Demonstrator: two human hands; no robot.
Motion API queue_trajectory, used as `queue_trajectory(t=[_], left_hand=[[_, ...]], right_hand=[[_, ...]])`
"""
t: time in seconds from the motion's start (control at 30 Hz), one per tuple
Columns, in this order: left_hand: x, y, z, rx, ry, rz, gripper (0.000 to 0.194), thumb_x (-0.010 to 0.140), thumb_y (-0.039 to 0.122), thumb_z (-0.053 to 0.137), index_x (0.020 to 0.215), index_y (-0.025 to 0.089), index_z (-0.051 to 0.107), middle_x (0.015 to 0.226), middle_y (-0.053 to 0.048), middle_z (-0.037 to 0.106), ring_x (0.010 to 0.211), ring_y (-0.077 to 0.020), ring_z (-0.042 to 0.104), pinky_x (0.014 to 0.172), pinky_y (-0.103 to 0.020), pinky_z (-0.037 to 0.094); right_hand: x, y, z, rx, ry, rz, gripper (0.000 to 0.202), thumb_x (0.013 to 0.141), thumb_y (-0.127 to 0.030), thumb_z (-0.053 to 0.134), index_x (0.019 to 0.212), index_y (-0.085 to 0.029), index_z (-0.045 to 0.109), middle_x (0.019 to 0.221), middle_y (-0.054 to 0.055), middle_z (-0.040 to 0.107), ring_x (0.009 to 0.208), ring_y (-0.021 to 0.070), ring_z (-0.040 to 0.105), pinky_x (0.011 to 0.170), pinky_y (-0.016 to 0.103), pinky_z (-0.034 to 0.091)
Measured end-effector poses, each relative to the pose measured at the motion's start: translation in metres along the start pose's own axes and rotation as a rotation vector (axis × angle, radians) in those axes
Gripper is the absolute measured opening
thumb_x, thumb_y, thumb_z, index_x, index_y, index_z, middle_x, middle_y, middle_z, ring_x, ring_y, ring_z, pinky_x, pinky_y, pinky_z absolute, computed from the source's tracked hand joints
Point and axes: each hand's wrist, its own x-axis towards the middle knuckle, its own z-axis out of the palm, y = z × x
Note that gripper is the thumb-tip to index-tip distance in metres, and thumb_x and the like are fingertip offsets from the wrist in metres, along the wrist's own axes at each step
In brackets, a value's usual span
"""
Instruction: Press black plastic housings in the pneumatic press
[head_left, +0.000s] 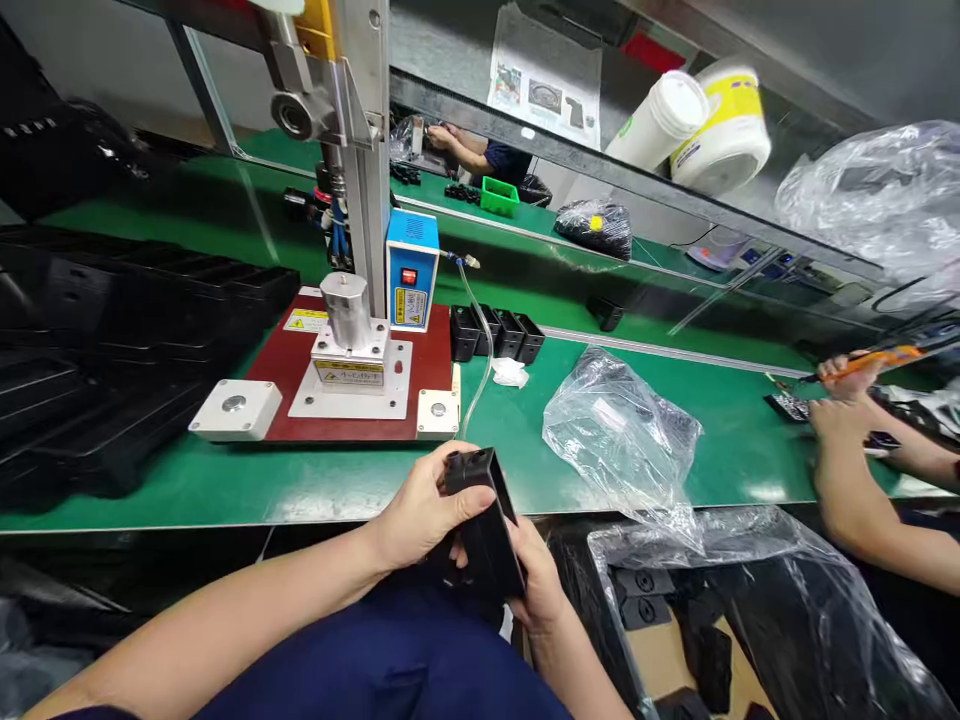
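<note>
Both hands (431,510) (536,575) close around the black housing (487,530) by the worktop's (337,495) front edge — better keep fingertips outside its rim.

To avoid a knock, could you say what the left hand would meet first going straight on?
The left hand would likely press into the black housing it grips; depth beyond is unclear.

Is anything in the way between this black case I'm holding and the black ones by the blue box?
Yes: the clear tube curves down between your case and the row, and a crumpled white wad lies in front of the row.
</note>
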Motion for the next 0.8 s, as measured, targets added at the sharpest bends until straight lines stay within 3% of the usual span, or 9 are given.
queue_trajectory(t=[0.13, 0.2, 0.33, 0.43, 0.5, 0.6, 0.67, 0.73, 0.8], left_hand=[[0.007, 0.003, -0.004, -0.067, 0.274, 0.122, 0.054, 0.066, 0.049, 0.08, 0.1, 0.015, 0.056, 0.079, -0.001, 0.059, 0.064, -0.0106, 0.058, 0.052, -0.018, 0.048], [0.011, 0.004, -0.006, -0.094, 0.375, 0.182, 0.053, 0.065, 0.049, 0.082, 0.098, 0.014, 0.059, 0.084, -0.002, 0.06, 0.074, -0.0106, 0.058, 0.063, -0.018, 0.049], [0.015, 0.003, -0.009, -0.04, 0.317, 0.212, 0.056, 0.069, 0.048, 0.079, 0.11, 0.017, 0.058, 0.097, -0.006, 0.066, 0.088, -0.0167, 0.063, 0.078, -0.025, 0.052], [0.013, 0.0, -0.019, 0.073, 0.257, 0.299, 0.058, 0.075, 0.047, 0.074, 0.121, 0.02, 0.052, 0.116, -0.011, 0.065, 0.105, -0.0224, 0.064, 0.091, -0.031, 0.053], [0.008, -0.006, -0.035, 0.196, 0.334, 0.416, 0.048, 0.081, 0.042, 0.069, 0.12, 0.021, 0.052, 0.117, -0.01, 0.066, 0.106, -0.0216, 0.065, 0.092, -0.032, 0.054], [-0.01, -0.02, -0.078, 0.486, 0.635, 0.641, 0.026, 0.085, 0.03, 0.064, 0.109, 0.022, 0.056, 0.099, -0.005, 0.071, 0.086, -0.0158, 0.07, 0.08, -0.025, 0.056], [-0.025, -0.03, -0.113, 0.748, 0.836, 0.77, 0.022, 0.084, 0.025, 0.065, 0.105, 0.021, 0.059, 0.085, -0.002, 0.072, 0.07, -0.0127, 0.068, 0.071, -0.022, 0.055], [-0.038, -0.035, -0.142, 1.048, 0.995, 0.814, 0.019, 0.083, 0.025, 0.066, 0.101, 0.02, 0.062, 0.072, 0.001, 0.07, 0.06, -0.0119, 0.065, 0.064, -0.022, 0.052], [-0.046, -0.036, -0.16, 1.229, 1.064, 0.788, 0.015, 0.085, 0.027, 0.063, 0.098, 0.02, 0.063, 0.065, 0.001, 0.068, 0.052, -0.012, 0.062, 0.057, -0.023, 0.05]], right_hand=[[0.004, -0.002, 0.005, 0.073, -0.011, -0.148, 0.074, 0.068, -0.076, 0.066, 0.122, -0.026, 0.062, 0.108, 0.01, 0.069, 0.099, 0.0302, 0.064, 0.086, 0.044, 0.051], [0.009, -0.005, 0.007, -0.012, 0.015, -0.208, 0.08, 0.062, -0.07, 0.076, 0.128, -0.029, 0.058, 0.118, 0.009, 0.065, 0.109, 0.0314, 0.06, 0.094, 0.045, 0.048], [0.018, -0.012, 0.006, -0.179, 0.129, -0.295, 0.052, 0.076, -0.049, 0.075, 0.12, -0.025, 0.062, 0.114, 0.007, 0.066, 0.111, 0.0278, 0.059, 0.1, 0.043, 0.044], [0.027, -0.023, -0.005, -0.233, 0.178, -0.401, 0.047, 0.077, -0.045, 0.074, 0.117, -0.022, 0.063, 0.107, 0.007, 0.067, 0.103, 0.0255, 0.061, 0.093, 0.04, 0.047], [0.039, -0.041, -0.017, -0.29, 0.277, -0.518, 0.044, 0.075, -0.043, 0.076, 0.111, -0.02, 0.064, 0.1, 0.006, 0.068, 0.093, 0.0231, 0.063, 0.085, 0.036, 0.05], [0.077, -0.089, -0.043, -0.412, 0.543, -0.688, 0.047, 0.073, -0.049, 0.074, 0.105, -0.017, 0.061, 0.093, 0.006, 0.067, 0.085, 0.0219, 0.064, 0.075, 0.035, 0.053], [0.119, -0.13, -0.061, -0.548, 0.784, -0.715, 0.054, 0.074, -0.058, 0.067, 0.107, -0.016, 0.058, 0.094, 0.007, 0.067, 0.083, 0.0222, 0.065, 0.07, 0.035, 0.055], [0.169, -0.169, -0.076, -0.585, 0.871, -0.7, 0.053, 0.079, -0.058, 0.062, 0.109, -0.015, 0.055, 0.098, 0.009, 0.066, 0.085, 0.0219, 0.065, 0.067, 0.034, 0.056], [0.223, -0.201, -0.085, -0.637, 0.917, -0.647, 0.047, 0.082, -0.052, 0.063, 0.108, -0.014, 0.056, 0.098, 0.009, 0.066, 0.083, 0.0202, 0.065, 0.066, 0.032, 0.057]])
